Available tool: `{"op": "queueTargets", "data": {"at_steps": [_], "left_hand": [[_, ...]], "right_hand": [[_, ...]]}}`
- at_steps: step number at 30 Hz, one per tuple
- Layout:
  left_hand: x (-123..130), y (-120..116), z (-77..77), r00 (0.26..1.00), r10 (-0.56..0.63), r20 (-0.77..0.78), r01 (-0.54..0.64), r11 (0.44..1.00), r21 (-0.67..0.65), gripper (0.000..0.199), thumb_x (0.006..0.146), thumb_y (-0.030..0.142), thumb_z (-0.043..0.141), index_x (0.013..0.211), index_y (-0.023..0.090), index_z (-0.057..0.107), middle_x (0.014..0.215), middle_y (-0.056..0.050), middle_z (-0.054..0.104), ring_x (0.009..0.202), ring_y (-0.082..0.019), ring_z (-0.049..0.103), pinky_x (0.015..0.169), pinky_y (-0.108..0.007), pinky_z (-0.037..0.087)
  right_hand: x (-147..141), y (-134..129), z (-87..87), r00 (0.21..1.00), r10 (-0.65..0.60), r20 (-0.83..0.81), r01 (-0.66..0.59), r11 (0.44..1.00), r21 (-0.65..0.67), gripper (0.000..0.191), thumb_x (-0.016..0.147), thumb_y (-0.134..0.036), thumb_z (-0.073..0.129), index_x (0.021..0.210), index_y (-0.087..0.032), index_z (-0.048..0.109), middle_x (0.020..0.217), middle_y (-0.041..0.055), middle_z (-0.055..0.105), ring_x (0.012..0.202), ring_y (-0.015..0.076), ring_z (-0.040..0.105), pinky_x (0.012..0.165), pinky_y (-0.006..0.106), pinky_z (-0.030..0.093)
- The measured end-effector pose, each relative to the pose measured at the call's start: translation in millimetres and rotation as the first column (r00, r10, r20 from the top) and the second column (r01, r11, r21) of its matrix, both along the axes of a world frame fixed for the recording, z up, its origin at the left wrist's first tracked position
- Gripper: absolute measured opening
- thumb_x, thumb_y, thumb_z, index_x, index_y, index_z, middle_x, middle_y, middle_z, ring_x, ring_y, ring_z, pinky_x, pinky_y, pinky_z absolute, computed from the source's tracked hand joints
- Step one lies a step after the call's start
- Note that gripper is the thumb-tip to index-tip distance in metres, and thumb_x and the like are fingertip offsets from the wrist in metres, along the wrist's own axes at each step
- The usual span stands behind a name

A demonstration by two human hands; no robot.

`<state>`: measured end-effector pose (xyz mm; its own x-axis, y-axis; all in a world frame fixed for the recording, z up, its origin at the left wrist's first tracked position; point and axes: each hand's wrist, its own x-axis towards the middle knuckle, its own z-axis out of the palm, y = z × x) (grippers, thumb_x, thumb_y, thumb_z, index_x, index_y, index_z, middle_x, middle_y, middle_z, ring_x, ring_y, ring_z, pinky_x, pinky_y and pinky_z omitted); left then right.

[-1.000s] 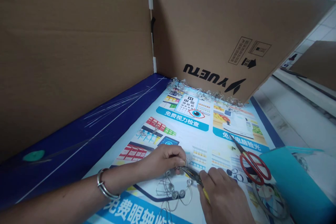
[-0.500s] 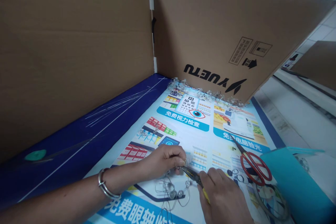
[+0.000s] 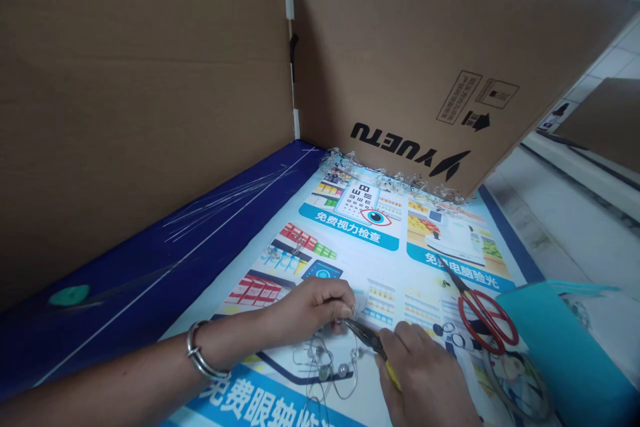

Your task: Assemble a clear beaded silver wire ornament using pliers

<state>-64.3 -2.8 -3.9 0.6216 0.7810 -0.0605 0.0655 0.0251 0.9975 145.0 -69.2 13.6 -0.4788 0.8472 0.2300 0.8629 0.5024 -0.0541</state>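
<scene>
My left hand [image 3: 325, 303], with a silver bangle on its wrist, pinches a piece of thin wire near the middle of the printed sheet. From that pinch a tangle of fine wire with clear round beads [image 3: 343, 369] hangs down and rests over the sheet. My right hand [image 3: 425, 373] is wrapped around the yellow handles of pliers [image 3: 367, 335]. Their dark narrow jaws reach to the left fingertips and meet the wire there. Whether the jaws are closed on it is too small to tell.
Red-handled scissors [image 3: 487, 320] lie right of my right hand, beside a coil of wire [image 3: 520, 387] and a turquoise box [image 3: 575, 347]. Beaded wire pieces [image 3: 395, 181] line the far edge, against an upright cardboard panel [image 3: 425, 47]. A green oval [image 3: 69, 295] and thin wires lie left.
The beads and wire dangling below my left hand have swung slightly. Both hands and the pliers stay almost in the same place.
</scene>
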Motion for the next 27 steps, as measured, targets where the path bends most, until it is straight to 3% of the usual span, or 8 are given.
{"op": "queueTargets", "data": {"at_steps": [6, 16, 27], "left_hand": [[0.3, -0.3, 1.0, 1.0, -0.007, -0.024, 0.008, 1.0, 0.029, 0.017, 0.084, 0.028, 0.049, 0.077, 0.014, 0.056, 0.063, 0.001, 0.055, 0.059, -0.011, 0.055, 0.058, -0.02, 0.042], [0.4, 0.2, -0.7, 1.0, 0.019, 0.017, -0.019, 0.999, -0.038, 0.017, 0.082, 0.03, 0.053, 0.076, 0.015, 0.057, 0.063, 0.002, 0.056, 0.059, -0.01, 0.056, 0.058, -0.02, 0.043], [0.8, 0.4, 1.5, 1.0, 0.028, 0.001, -0.028, 0.999, -0.045, 0.016, 0.082, 0.029, 0.053, 0.076, 0.015, 0.056, 0.06, 0.002, 0.056, 0.057, -0.01, 0.055, 0.057, -0.019, 0.042]], "right_hand": [[-0.7, -0.6, -1.6, 1.0, -0.004, 0.006, 0.004, 1.0, 0.013, 0.017, 0.073, -0.015, 0.044, 0.083, -0.021, 0.055, 0.073, 0.004, 0.055, 0.065, 0.0189, 0.05, 0.054, 0.027, 0.032], [0.8, 0.0, 7.9, 1.0, -0.005, 0.028, 0.006, 0.999, -0.045, 0.014, 0.08, -0.021, 0.045, 0.09, -0.02, 0.054, 0.078, 0.0044, 0.056, 0.069, 0.0178, 0.053, 0.056, 0.025, 0.035], [-1.5, -1.7, 2.7, 1.0, -0.022, 0.001, 0.022, 0.999, -0.025, 0.016, 0.079, -0.021, 0.043, 0.09, -0.021, 0.055, 0.078, 0.0049, 0.056, 0.069, 0.0199, 0.054, 0.056, 0.027, 0.037]]}}
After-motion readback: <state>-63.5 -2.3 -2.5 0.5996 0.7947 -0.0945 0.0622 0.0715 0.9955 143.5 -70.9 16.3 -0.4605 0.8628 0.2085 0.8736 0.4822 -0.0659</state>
